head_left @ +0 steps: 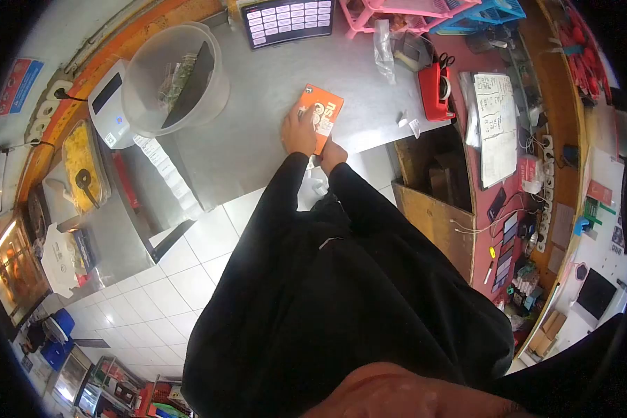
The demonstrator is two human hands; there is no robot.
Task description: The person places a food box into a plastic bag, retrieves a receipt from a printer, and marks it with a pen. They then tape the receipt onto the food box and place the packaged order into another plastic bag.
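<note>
An orange cardboard box [329, 106] with white lettering is over the steel counter, in front of my body. My left hand [299, 132] grips its left side, with fingers lying over the printed face. At the lower right corner, my right hand [334, 155] is closed around the edge of the same box. Both arms are in black sleeves. Part of the box's near end is hidden by my hands.
A large translucent tub [212, 97] holding green packets stands left of my hands, beside a receipt printer [109, 104] with a long paper strip [164, 171]. A screen [289, 21] is behind. At right are a red tape dispenser [433, 90] and an open notebook [496, 125].
</note>
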